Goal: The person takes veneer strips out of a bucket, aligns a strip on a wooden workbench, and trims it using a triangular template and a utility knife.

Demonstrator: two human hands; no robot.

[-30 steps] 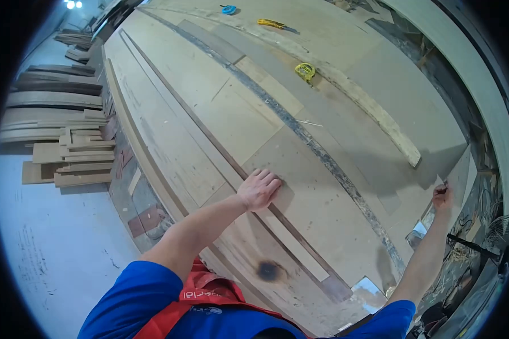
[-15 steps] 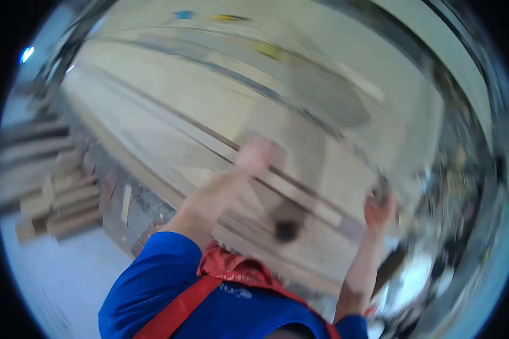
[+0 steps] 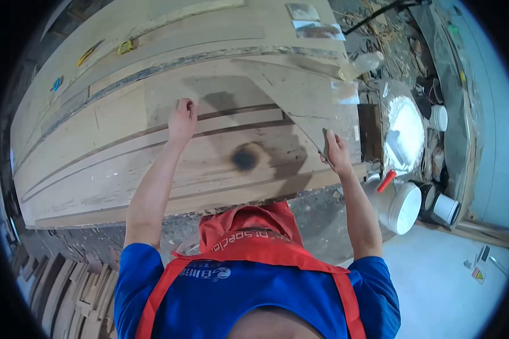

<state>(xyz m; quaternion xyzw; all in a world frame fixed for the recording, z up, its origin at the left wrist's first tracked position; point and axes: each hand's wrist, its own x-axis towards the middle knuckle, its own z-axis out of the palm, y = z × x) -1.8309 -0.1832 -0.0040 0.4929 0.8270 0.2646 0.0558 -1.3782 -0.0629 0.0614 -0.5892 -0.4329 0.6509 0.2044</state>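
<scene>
My right hand [image 3: 336, 151] grips the near edge of a thin wooden sheet [image 3: 305, 96], with the thumb and fingers on opposite sides of it. The tan sheet is raised at that edge and slants over the right part of the workbench [image 3: 136, 175]. My left hand [image 3: 183, 121] is above the bench, left of the sheet and apart from it. Its fingers are loosely curled with a small gap, and I see nothing between them. Beneath it run long wooden strips [image 3: 226, 114]. A dark round mark [image 3: 244, 159] lies on the wood between my hands.
A yellow tape measure [image 3: 125, 47], a yellow cutter [image 3: 89, 53] and a small blue item [image 3: 56, 84] lie at the far left. A plastic bottle [image 3: 369, 61] is at the right edge. White buckets [image 3: 405, 209] stand right; wood pieces [image 3: 76, 296] are stacked below left.
The camera view has turned and is sharper now. My left hand has moved away from the middle, leftward and up in view. My right hand now shows clearly on the sheet's edge.
</scene>
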